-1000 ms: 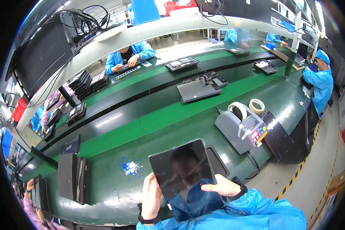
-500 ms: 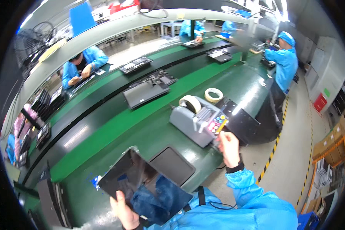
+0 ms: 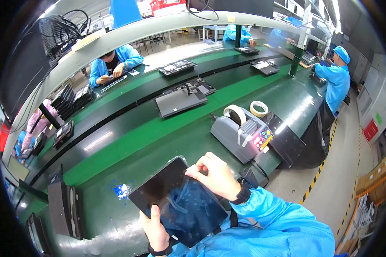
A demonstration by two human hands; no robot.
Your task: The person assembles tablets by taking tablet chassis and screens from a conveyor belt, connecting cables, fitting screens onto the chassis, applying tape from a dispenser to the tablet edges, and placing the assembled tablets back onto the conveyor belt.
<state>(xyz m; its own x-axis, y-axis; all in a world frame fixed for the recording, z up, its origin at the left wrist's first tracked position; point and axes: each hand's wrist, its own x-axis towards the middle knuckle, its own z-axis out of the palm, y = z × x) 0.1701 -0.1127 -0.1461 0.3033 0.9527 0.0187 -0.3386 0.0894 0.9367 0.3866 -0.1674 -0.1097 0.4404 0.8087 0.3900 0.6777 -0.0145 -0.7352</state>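
My left hand (image 3: 155, 229) grips a glossy black flat screen panel (image 3: 182, 210) by its near left edge, thumb on top, and the panel is tilted in front of my body. At the panel's far right edge is my right hand (image 3: 218, 177), its thumb and forefinger pinched together; anything between the fingertips is too small to make out. Beyond it stands a grey tape dispenser (image 3: 232, 136) with coloured buttons and a roll of pale tape in its top. A loose tape roll (image 3: 253, 112) sits beside the dispenser.
Blue and white scraps (image 3: 122, 191) lie on the green bench, left of the panel. Dark flat parts (image 3: 59, 210) stand at lower left. A dark laptop-like part (image 3: 180, 104) rests on the line. Co-workers in blue work across (image 3: 135, 55) and at right (image 3: 338, 83).
My right hand has moved left from the tape dispenser to the panel's far edge. The panel stays in my left hand. The whole view has shifted, and a dark tray-like piece behind the panel is now hidden.
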